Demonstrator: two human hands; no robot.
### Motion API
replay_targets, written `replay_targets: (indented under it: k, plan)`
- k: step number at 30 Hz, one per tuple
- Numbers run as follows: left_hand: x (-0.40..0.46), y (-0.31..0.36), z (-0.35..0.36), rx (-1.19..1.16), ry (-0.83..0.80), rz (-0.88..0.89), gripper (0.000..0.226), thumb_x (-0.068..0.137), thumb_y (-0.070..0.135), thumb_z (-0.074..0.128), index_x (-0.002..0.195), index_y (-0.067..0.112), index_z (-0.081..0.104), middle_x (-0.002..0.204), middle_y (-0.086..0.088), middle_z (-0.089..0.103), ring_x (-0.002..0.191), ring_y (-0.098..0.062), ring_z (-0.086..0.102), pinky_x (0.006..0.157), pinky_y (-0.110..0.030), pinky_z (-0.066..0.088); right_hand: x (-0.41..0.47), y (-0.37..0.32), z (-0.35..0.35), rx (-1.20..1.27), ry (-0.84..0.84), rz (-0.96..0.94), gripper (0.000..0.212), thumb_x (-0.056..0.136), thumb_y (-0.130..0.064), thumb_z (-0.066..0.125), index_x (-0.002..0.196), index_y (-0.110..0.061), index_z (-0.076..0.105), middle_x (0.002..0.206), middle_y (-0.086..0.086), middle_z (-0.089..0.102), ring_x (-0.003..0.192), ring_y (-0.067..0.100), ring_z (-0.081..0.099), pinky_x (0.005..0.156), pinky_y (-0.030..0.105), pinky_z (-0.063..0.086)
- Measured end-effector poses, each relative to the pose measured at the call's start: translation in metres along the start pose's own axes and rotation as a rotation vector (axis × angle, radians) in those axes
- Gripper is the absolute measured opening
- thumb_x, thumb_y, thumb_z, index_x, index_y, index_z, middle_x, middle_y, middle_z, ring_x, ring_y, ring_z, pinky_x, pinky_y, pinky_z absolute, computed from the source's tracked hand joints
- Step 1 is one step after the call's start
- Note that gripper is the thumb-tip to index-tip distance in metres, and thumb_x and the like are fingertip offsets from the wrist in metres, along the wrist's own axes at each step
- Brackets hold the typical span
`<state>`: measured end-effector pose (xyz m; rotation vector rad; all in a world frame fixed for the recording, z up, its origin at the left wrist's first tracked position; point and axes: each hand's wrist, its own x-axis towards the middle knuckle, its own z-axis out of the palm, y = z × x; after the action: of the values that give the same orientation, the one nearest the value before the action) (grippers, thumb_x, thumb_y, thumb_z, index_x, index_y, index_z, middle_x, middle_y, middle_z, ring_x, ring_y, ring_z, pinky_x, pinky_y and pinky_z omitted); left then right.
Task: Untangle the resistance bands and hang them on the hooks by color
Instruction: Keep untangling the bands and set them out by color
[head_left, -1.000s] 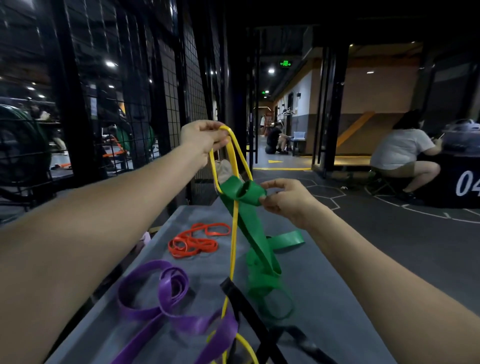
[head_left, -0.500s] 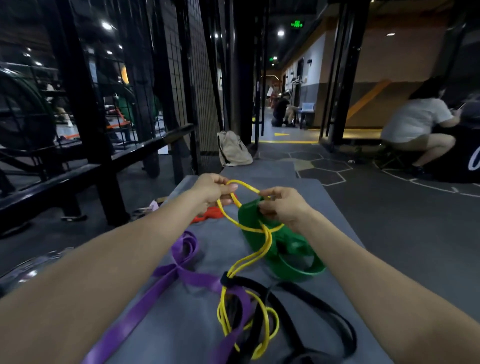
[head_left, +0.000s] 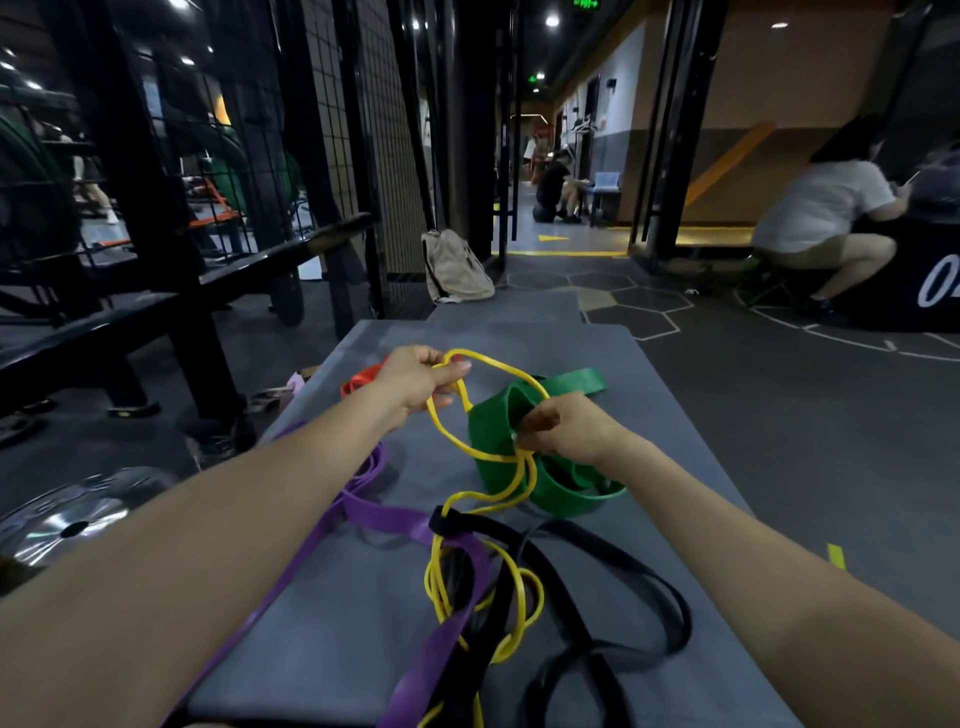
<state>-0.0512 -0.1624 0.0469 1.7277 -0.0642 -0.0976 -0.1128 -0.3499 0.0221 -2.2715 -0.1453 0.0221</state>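
Note:
My left hand (head_left: 415, 382) pinches the top loop of a thin yellow band (head_left: 480, 501) just above the grey mat (head_left: 337, 623). My right hand (head_left: 563, 428) grips the wide green band (head_left: 493, 441), which lies bunched on the mat with the yellow band threaded through it. Nearer to me the yellow band runs down into a tangle with a black band (head_left: 613, 582) and a purple band (head_left: 384, 514). An orange band (head_left: 358, 382) lies behind my left hand, partly hidden. No hooks are in view.
A black rack frame and wire mesh (head_left: 218, 156) stand along the left. A beige bag (head_left: 454, 267) leans beyond the mat's far end. One person sits at the right (head_left: 821, 213), another crouches down the corridor (head_left: 556, 189). A silver weight plate (head_left: 67, 512) lies at the left.
Both hands came down from chest height to just above the mat, bringing the yellow and green bands with them. The green band now lies bunched on the mat.

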Motion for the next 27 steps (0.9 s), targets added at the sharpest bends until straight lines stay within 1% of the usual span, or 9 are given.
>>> replay_targets:
  k: [4, 8, 10, 12, 16, 21, 23, 25, 27]
  plan:
    - [0.000, -0.007, 0.001, -0.050, -0.056, -0.006, 0.013, 0.086, 0.012, 0.065, 0.076, 0.013, 0.055, 0.072, -0.003, 0.058, 0.063, -0.007, 0.057, 0.055, -0.013, 0.053, -0.002, 0.004, 0.009, 0.043, 0.026, -0.006, 0.019, 0.083, -0.021, 0.069, 0.084, -0.003, 0.065, 0.069, 0.010, 0.060, 0.065, 0.013, 0.052, 0.064, 0.027, 0.042]
    - [0.000, -0.014, 0.003, -0.081, -0.095, -0.007, 0.014, 0.088, 0.001, 0.059, 0.078, 0.010, 0.053, 0.076, -0.004, 0.056, 0.072, -0.010, 0.057, 0.058, -0.013, 0.054, 0.002, -0.001, 0.019, 0.285, 0.068, 0.009, 0.013, 0.086, -0.008, 0.064, 0.074, -0.005, 0.059, 0.060, 0.004, 0.043, 0.058, 0.014, 0.039, 0.056, 0.024, 0.034]
    - [-0.001, -0.015, 0.005, -0.083, -0.117, 0.012, 0.016, 0.090, -0.002, 0.055, 0.079, 0.009, 0.051, 0.079, -0.006, 0.056, 0.074, -0.011, 0.057, 0.060, -0.014, 0.054, 0.005, -0.006, 0.022, 0.511, 0.079, 0.034, 0.015, 0.085, 0.009, 0.055, 0.089, -0.001, 0.065, 0.074, 0.005, 0.056, 0.069, 0.015, 0.050, 0.061, 0.021, 0.042]
    - [-0.002, -0.014, 0.009, -0.088, -0.169, 0.010, 0.012, 0.094, 0.004, 0.050, 0.083, 0.009, 0.052, 0.084, -0.007, 0.058, 0.078, -0.013, 0.058, 0.062, -0.016, 0.054, 0.008, -0.013, 0.019, 0.679, 0.089, 0.030, 0.046, 0.080, 0.022, 0.045, 0.118, 0.000, 0.060, 0.101, 0.011, 0.061, 0.092, 0.019, 0.054, 0.073, 0.022, 0.044]
    - [-0.005, -0.007, 0.009, -0.112, -0.308, -0.024, 0.030, 0.099, 0.030, 0.038, 0.104, 0.007, 0.057, 0.098, -0.006, 0.065, 0.093, -0.018, 0.062, 0.087, -0.031, 0.050, 0.007, -0.025, 0.002, 0.685, 0.039, -0.029, 0.060, 0.078, 0.024, 0.038, 0.127, -0.007, 0.055, 0.114, 0.009, 0.060, 0.105, 0.019, 0.051, 0.076, 0.029, 0.039]
    - [-0.014, -0.005, 0.002, -0.141, -0.334, -0.142, 0.040, 0.097, 0.046, 0.037, 0.104, 0.015, 0.062, 0.101, -0.005, 0.067, 0.087, -0.016, 0.063, 0.077, -0.028, 0.050, 0.008, -0.029, -0.001, 0.622, -0.046, -0.024, 0.060, 0.080, 0.020, 0.039, 0.116, -0.022, 0.063, 0.102, 0.000, 0.066, 0.095, 0.020, 0.052, 0.080, 0.033, 0.037]
    - [-0.017, -0.009, -0.002, -0.096, -0.368, -0.189, 0.048, 0.092, 0.055, 0.039, 0.109, 0.016, 0.062, 0.104, -0.004, 0.066, 0.091, -0.017, 0.062, 0.084, -0.028, 0.048, 0.008, -0.026, 0.005, 0.589, -0.059, -0.010, 0.059, 0.080, 0.017, 0.041, 0.113, -0.027, 0.064, 0.103, -0.002, 0.067, 0.096, 0.022, 0.051, 0.089, 0.042, 0.041]
    - [-0.021, -0.014, -0.005, -0.071, -0.387, -0.184, 0.041, 0.091, 0.052, 0.045, 0.103, 0.018, 0.064, 0.098, 0.000, 0.068, 0.092, -0.016, 0.062, 0.087, -0.028, 0.046, 0.008, -0.023, 0.009, 0.533, -0.067, 0.010, 0.057, 0.081, 0.015, 0.043, 0.120, -0.023, 0.061, 0.114, 0.003, 0.066, 0.103, 0.023, 0.052, 0.101, 0.046, 0.039]
    - [-0.026, -0.020, -0.006, -0.003, -0.392, -0.141, 0.013, 0.091, 0.030, 0.055, 0.096, 0.022, 0.064, 0.093, 0.003, 0.069, 0.091, -0.013, 0.062, 0.081, -0.025, 0.047, 0.007, -0.021, 0.012, 0.506, -0.088, 0.019, 0.057, 0.083, 0.015, 0.044, 0.130, -0.016, 0.055, 0.124, 0.008, 0.061, 0.106, 0.022, 0.053, 0.096, 0.039, 0.041]
